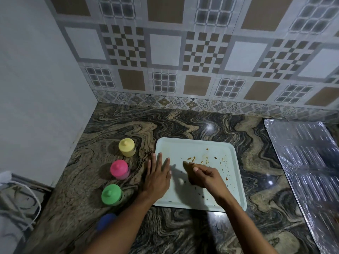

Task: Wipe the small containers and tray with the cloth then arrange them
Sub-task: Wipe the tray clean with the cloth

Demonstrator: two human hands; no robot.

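Left hand (157, 174) flat, fingers spread across left rim of pale rounded-corner tray (211, 143). Right hand (206, 176) curled over its stained middle, grip unclear. Round lidded pots (119, 169) stand left.

A home kitchen corner; a polished, swirl-veined stone countertop (183, 121) meets a backsplash of patterned brown-and-grey wall tiles (165, 52); a food-stained tray (201, 143) sits on it beside a yellow container (127, 147), pink container (119, 169) and green container (111, 194); a shiny ribbed foil sheet (302, 153) lies at the right.
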